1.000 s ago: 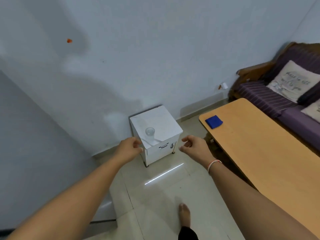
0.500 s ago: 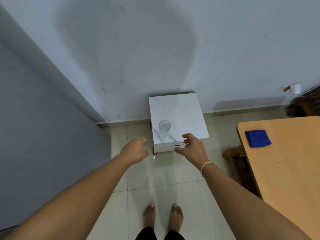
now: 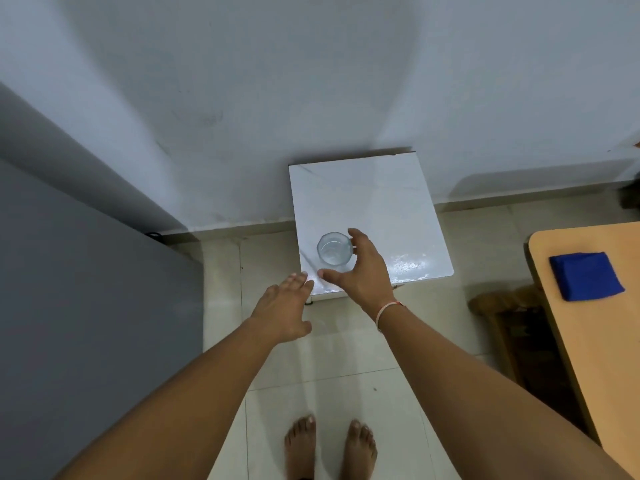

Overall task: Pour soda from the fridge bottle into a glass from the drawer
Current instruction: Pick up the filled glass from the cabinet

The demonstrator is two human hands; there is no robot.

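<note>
A clear faceted glass (image 3: 333, 248) stands upright near the front left of the white drawer cabinet's top (image 3: 388, 209). My right hand (image 3: 360, 270) is spread around the glass from the right, thumb in front of it and fingers behind; whether it touches the glass I cannot tell. My left hand (image 3: 285, 308) hovers flat and empty at the cabinet's front left corner. No soda bottle is in view. The cabinet's drawer front is hidden from this angle.
A grey fridge side (image 3: 86, 306) fills the left. At the right stands a wooden table (image 3: 595, 341) with a folded blue cloth (image 3: 585, 276) on it. A dark wooden piece (image 3: 502, 306) sits beside the table. My bare feet (image 3: 329, 448) stand on pale floor tiles.
I have stepped closer and look down more steeply. My right hand has reached forward from the cabinet's front edge to the glass. My left hand has moved to the front left corner.
</note>
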